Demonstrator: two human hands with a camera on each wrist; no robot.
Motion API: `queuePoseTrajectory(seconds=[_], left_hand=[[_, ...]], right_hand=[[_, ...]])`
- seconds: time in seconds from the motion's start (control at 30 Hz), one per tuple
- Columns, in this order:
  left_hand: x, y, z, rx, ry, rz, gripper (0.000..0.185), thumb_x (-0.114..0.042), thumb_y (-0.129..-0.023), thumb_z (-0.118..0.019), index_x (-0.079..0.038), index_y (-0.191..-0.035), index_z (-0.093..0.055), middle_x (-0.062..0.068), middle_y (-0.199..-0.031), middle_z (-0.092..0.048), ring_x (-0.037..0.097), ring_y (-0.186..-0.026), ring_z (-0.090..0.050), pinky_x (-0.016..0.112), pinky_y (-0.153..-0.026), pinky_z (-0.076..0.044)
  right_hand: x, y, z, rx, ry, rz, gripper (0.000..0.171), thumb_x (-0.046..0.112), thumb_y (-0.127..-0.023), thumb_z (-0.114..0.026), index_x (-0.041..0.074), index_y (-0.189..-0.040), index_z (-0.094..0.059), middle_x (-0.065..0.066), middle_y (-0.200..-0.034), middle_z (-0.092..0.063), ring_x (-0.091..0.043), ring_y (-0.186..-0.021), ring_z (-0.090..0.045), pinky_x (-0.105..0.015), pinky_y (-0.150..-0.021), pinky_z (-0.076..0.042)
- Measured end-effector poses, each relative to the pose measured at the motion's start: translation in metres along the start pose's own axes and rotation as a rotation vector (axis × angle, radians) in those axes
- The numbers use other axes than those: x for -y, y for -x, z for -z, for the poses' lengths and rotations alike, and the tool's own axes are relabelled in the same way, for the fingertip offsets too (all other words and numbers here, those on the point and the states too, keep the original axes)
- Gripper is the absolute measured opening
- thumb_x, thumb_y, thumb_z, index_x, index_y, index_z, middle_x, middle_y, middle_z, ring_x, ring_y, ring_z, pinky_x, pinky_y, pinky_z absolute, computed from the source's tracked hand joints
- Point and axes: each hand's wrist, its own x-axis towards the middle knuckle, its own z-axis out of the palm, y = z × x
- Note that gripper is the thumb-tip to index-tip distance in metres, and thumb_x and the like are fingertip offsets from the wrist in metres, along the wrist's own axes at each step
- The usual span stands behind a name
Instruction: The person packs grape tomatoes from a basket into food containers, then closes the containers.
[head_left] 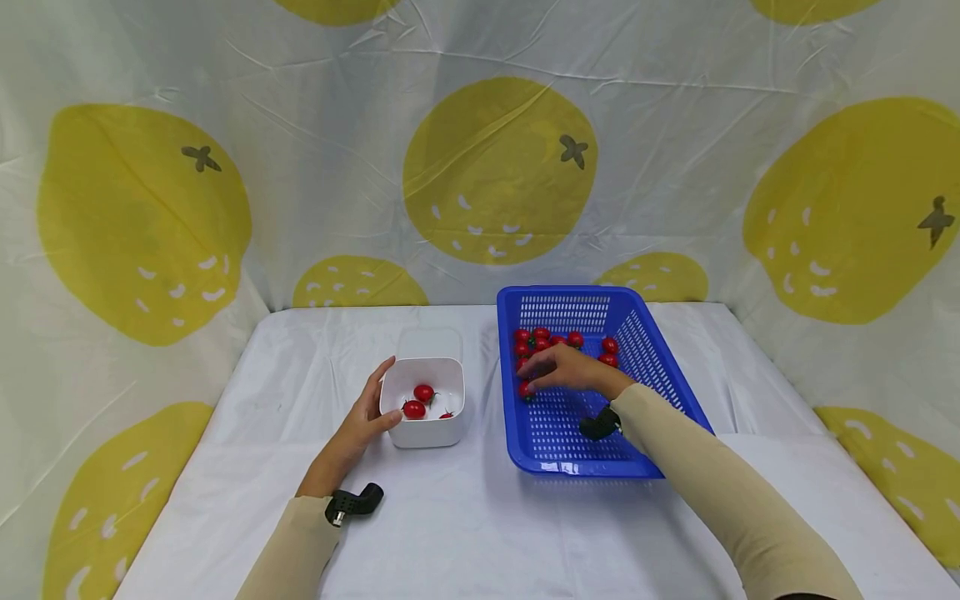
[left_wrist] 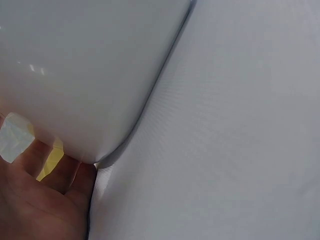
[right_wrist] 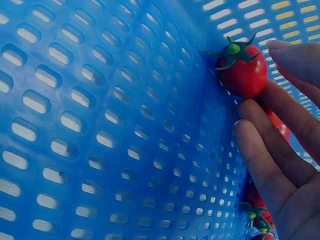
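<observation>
A white square box (head_left: 427, 433) stands on the cloth in the head view, with three cherry tomatoes (head_left: 414, 409) inside. My left hand (head_left: 363, 421) holds its left side, thumb at the near corner and fingers along the wall; the left wrist view shows those fingers (left_wrist: 80, 182) against the box. Over the left part of a blue basket (head_left: 585, 468), my right hand (head_left: 573, 369) reaches down. In the right wrist view its spread fingers (right_wrist: 260, 155) are around a cherry tomato (right_wrist: 245, 75) with a green stem, and a gap separates the upper digit from it.
Several more cherry tomatoes (head_left: 542, 333) lie toward the basket's far left, and a couple (head_left: 609, 345) sit farther right. A pale translucent square piece (head_left: 430, 342) is just behind the white box. White cloth (head_left: 465, 533) covers the table, and a lemon-print curtain (head_left: 337, 167) hangs behind.
</observation>
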Motion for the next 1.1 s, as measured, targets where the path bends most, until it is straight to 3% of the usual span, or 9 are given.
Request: queuePoseTrajectory(seconds=[0.43,0.77,1.1], left_hand=[[-0.0011,0.0004,-0.0009,-0.009,-0.014,0.010,0.079,-0.014,-0.089,-0.057,-0.029,-0.154,-0.014,-0.001,-0.159,-0.014,0.025,-0.146,-0.008,0.057,-0.113,-0.011],[-0.0007,0.0004,-0.0012,-0.003,0.004,0.005,0.077,-0.017,-0.089,-0.058,-0.039,-0.152,-0.018,0.003,-0.158,-0.018,0.028,-0.145,-0.013,0.058,-0.112,-0.013],[-0.0008,0.0010,-0.0015,0.000,0.019,0.003,0.084,-0.022,-0.088,-0.062,-0.025,-0.155,-0.012,0.007,-0.158,-0.019,0.031,-0.144,-0.016,0.058,-0.112,-0.015]], right_hand=[[0.0052,0.0022,-0.0030,0.031,-0.035,-0.124,0.037,0.019,-0.084,-0.075,0.008,-0.118,-0.068,-0.007,-0.113,-0.068,-0.023,-0.103,-0.066,-0.039,-0.091,-0.051],[0.0056,0.0004,-0.0068,0.027,0.071,-0.175,0.034,0.022,-0.080,-0.079,0.017,-0.113,-0.070,0.002,-0.104,-0.069,-0.016,-0.096,-0.064,-0.039,-0.089,-0.052],[0.0027,-0.0005,-0.0072,0.026,0.081,-0.191,0.032,0.019,-0.081,-0.078,0.018,-0.112,-0.071,0.004,-0.103,-0.069,-0.015,-0.095,-0.065,-0.037,-0.088,-0.053]])
